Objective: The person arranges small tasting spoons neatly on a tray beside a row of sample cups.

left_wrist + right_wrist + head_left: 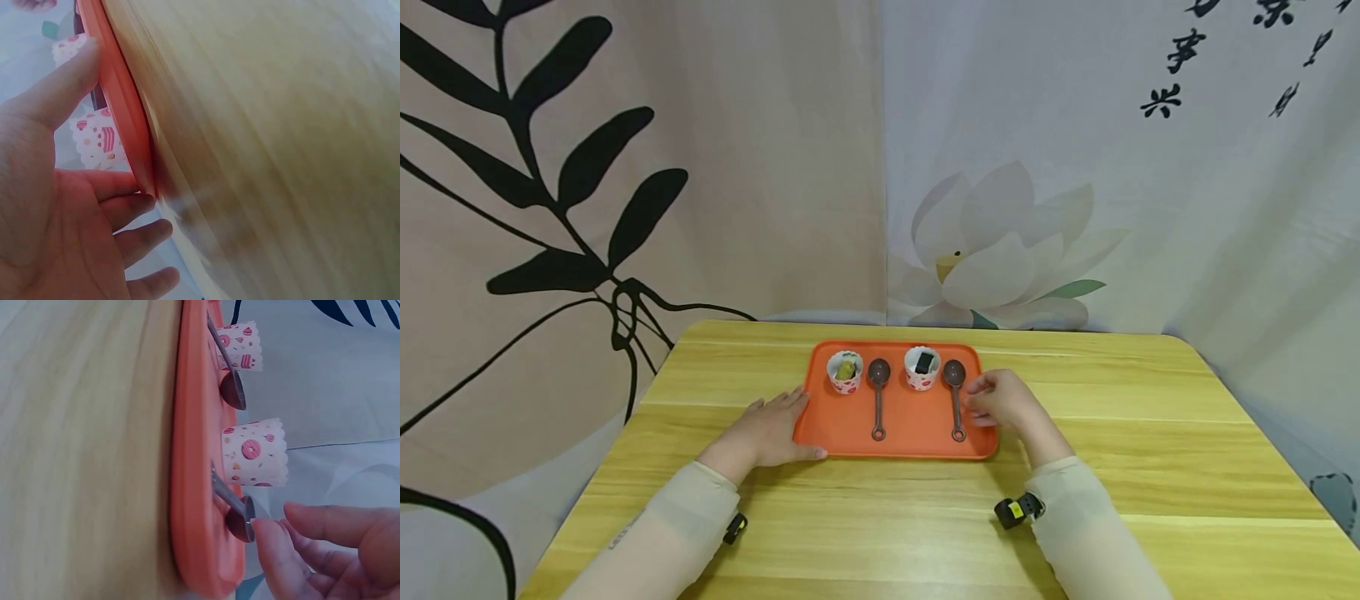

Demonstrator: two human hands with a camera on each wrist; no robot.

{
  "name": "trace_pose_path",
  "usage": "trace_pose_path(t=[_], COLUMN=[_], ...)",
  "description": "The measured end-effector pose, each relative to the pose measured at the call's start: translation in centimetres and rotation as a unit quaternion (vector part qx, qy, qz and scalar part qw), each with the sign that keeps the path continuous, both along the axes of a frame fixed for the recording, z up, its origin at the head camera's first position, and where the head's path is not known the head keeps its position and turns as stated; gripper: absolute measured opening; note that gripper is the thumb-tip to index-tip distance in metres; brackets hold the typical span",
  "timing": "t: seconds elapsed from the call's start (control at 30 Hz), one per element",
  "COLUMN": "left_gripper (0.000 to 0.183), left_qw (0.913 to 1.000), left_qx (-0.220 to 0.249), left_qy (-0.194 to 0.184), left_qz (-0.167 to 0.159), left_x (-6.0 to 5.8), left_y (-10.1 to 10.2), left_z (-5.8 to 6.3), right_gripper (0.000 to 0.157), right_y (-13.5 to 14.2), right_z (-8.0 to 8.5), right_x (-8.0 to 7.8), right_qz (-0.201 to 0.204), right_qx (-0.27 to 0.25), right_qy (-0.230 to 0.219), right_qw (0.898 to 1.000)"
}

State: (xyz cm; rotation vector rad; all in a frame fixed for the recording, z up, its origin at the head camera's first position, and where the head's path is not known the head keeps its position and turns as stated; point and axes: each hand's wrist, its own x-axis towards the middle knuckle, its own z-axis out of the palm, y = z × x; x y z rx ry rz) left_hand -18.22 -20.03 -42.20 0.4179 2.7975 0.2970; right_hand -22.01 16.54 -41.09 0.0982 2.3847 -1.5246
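Observation:
On the table an orange tray bears two paper cups and two dark spoons. My left hand rests against the tray's left end, thumb at the near rim and fingers spread along the side. Beside it stands the left cup, with something yellow-green inside; the left spoon lies to its right. The right cup holds a black-and-white piece. My right hand is over the tray's right edge, fingers loosely bent and nothing between them. In the right wrist view, its fingertips are close to the bowl of the right spoon.
The wooden table extends around the tray on all sides. A curtain printed with leaves, a lotus and characters hangs behind the table's far edge. Small black wrist cameras are strapped to both sleeves.

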Motion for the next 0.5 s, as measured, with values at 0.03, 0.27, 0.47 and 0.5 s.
trace_pose_path(t=[0.03, 0.27, 0.47, 0.5], left_gripper=[0.107, 0.107, 0.105, 0.105], left_qw=[1.0000, 1.0000, 0.9999, 0.9999], left_qx=[-0.001, -0.005, -0.008, -0.009], left_qy=[0.001, 0.003, 0.002, 0.002], left_qz=[-0.001, -0.006, -0.006, -0.006], left_x=[0.0, -0.1, 0.1, 0.1], left_y=[0.0, 0.1, 0.1, 0.1], left_z=[0.0, 0.1, 0.2, 0.3], right_gripper=[0.019, 0.018, 0.016, 0.016], right_y=[0.1, 1.4, 2.8, 3.0], right_z=[0.1, 1.2, 1.9, 2.0], right_x=[0.1, 1.1, 1.9, 2.0], right_qz=[0.003, 0.021, 0.030, 0.031], right_qx=[0.004, 0.031, 0.057, 0.061], right_qy=[0.003, 0.026, 0.045, 0.049], right_qw=[1.000, 0.999, 0.997, 0.996])
